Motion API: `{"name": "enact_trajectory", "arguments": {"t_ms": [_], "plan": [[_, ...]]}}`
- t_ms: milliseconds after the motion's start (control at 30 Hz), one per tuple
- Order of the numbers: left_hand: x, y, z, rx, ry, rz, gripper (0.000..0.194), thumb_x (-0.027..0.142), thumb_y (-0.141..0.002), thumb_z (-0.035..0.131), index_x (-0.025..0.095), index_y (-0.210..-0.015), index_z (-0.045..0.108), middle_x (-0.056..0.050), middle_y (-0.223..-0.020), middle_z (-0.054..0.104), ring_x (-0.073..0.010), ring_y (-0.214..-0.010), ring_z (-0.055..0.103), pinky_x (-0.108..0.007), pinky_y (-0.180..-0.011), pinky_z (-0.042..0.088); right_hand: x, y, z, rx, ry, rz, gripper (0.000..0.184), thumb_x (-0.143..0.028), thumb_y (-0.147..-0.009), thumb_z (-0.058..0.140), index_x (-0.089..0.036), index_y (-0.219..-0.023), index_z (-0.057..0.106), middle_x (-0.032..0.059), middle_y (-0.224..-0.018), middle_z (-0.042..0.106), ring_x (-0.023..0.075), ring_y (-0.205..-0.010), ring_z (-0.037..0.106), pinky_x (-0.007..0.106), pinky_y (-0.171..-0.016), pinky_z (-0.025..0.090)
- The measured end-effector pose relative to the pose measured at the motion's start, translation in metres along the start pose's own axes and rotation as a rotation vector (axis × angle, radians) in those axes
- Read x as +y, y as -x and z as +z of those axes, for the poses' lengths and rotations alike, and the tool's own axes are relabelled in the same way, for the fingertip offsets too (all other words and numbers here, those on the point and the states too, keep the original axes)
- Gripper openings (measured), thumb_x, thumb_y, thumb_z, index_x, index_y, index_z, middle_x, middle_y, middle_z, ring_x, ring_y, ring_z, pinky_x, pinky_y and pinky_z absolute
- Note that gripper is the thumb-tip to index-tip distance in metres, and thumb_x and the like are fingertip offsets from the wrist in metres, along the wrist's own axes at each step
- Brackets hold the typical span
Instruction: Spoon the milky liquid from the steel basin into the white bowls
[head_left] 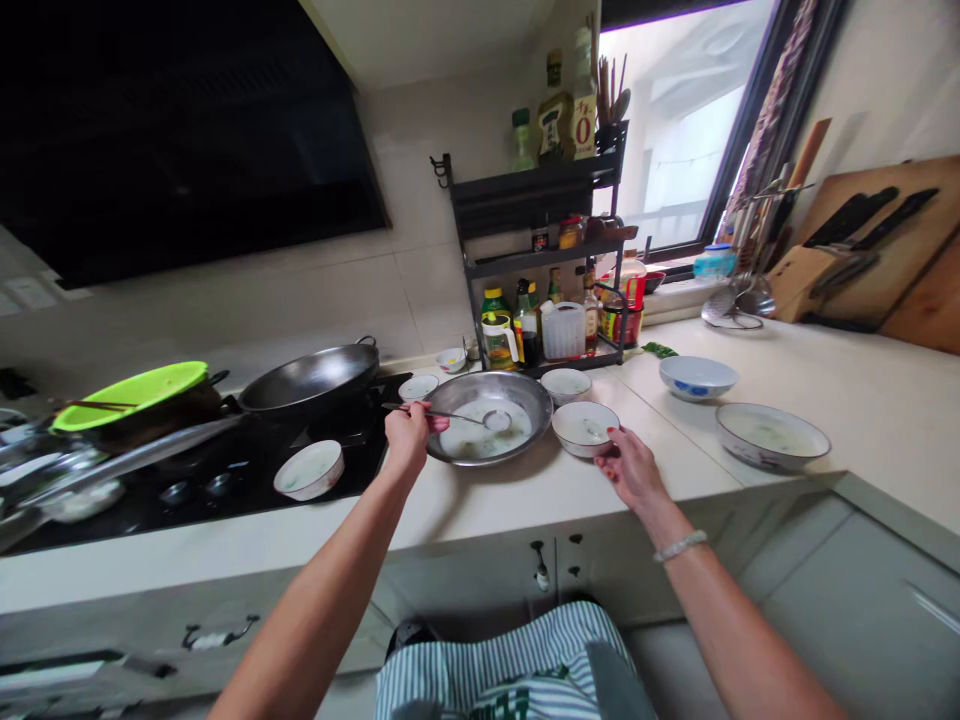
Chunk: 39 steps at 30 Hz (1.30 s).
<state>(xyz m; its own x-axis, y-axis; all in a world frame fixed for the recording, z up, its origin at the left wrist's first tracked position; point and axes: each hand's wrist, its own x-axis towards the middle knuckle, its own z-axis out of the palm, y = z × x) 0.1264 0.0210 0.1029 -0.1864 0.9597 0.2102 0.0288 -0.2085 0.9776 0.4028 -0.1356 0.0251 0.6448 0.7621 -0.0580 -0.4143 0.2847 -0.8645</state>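
1. I saw the left hand (409, 432) gripping a ladle (465, 417), its scoop (497, 421) inside the metal basin (535, 402) on the counter (465, 510).
2. The right hand (630, 466) clasped a white bowl (579, 441) by its side, close beside that basin.

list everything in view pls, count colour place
metal basin: 1, silver, between hands
ladle: 1, silver, over basin
held bowl: 1, white, right of basin
other small bowls: 4, white, around hob and basin
patterned bowl: 1, white and blue, far right
large bowl: 1, white, far right
wok: 1, dark grey, on hob
round container: 1, bright green, left
rack: 1, black, behind basin
bottles: several, mixed, on rack
knife block: 1, brown, right
left hand: 1, bare, gripping ladle
right hand: 1, bare, on held bowl
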Motion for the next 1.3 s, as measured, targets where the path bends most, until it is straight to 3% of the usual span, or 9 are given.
{"name": "enact_trajectory", "arguments": {"t_ms": [167, 433, 800, 1100, 1200, 1300], "plan": [[0.003, 0.000, -0.001, -0.041, 0.040, -0.069, 0.020, 0.021, -0.081, 0.044, 0.015, -0.077, 0.063, -0.003, -0.047, 0.062, -0.0235, -0.055, 0.071, -0.030, -0.054, 0.057, 0.001, -0.001, 0.000, 0.000, -0.003, -0.006, 0.040, -0.037, -0.062, 0.076, -0.020, -0.092, 0.055, -0.0026, -0.057, 0.058, 0.0105, -0.040, 0.051, 0.016, -0.034, 0.025], [0.012, 0.002, -0.001, -0.042, 0.054, -0.066, 0.020, 0.018, -0.082, 0.044, 0.014, -0.077, 0.064, -0.004, -0.047, 0.063, -0.0238, -0.054, 0.071, -0.031, -0.056, 0.057, 0.002, -0.002, -0.002, -0.005, -0.001, 0.000, 0.040, -0.037, -0.063, 0.076, -0.020, -0.093, 0.056, -0.0024, -0.061, 0.059, 0.0102, -0.041, 0.052, 0.017, -0.033, 0.026], [0.060, 0.017, 0.024, -0.069, 0.160, -0.122, 0.025, 0.009, -0.083, 0.041, 0.010, -0.081, 0.065, -0.004, -0.047, 0.062, -0.0206, -0.048, 0.068, -0.031, -0.059, 0.058, 0.002, -0.003, -0.001, -0.002, 0.004, -0.006, 0.038, -0.036, -0.065, 0.074, -0.019, -0.094, 0.057, -0.0025, -0.059, 0.058, 0.0103, -0.040, 0.051, 0.016, -0.034, 0.027], [0.072, 0.047, 0.070, -0.271, 0.127, -0.015, 0.024, 0.017, -0.089, 0.042, 0.015, -0.082, 0.065, -0.002, -0.047, 0.062, -0.0218, -0.052, 0.070, -0.034, -0.062, 0.059, 0.002, -0.002, 0.000, -0.011, -0.018, -0.006, 0.038, -0.037, -0.062, 0.076, -0.020, -0.090, 0.056, -0.0039, -0.058, 0.057, 0.0093, -0.040, 0.051, 0.016, -0.033, 0.026], [0.064, 0.064, 0.079, -0.370, 0.058, 0.094, 0.026, 0.025, -0.093, 0.041, 0.015, -0.085, 0.064, -0.003, -0.050, 0.065, -0.0217, -0.050, 0.070, -0.032, -0.057, 0.058, 0.003, -0.003, -0.001, -0.018, -0.010, -0.012, 0.038, -0.038, -0.062, 0.076, -0.020, -0.089, 0.055, -0.0039, -0.057, 0.056, 0.0096, -0.040, 0.051, 0.016, -0.033, 0.026], [0.049, 0.080, 0.080, -0.495, -0.025, 0.307, 0.028, 0.031, -0.096, 0.040, 0.015, -0.091, 0.063, -0.003, -0.053, 0.067, -0.0188, -0.049, 0.068, -0.027, -0.053, 0.055, 0.003, -0.002, -0.001, -0.017, -0.002, -0.010, 0.038, -0.038, -0.063, 0.075, -0.020, -0.090, 0.054, -0.0035, -0.057, 0.057, 0.0100, -0.040, 0.051, 0.016, -0.033, 0.027]]}}
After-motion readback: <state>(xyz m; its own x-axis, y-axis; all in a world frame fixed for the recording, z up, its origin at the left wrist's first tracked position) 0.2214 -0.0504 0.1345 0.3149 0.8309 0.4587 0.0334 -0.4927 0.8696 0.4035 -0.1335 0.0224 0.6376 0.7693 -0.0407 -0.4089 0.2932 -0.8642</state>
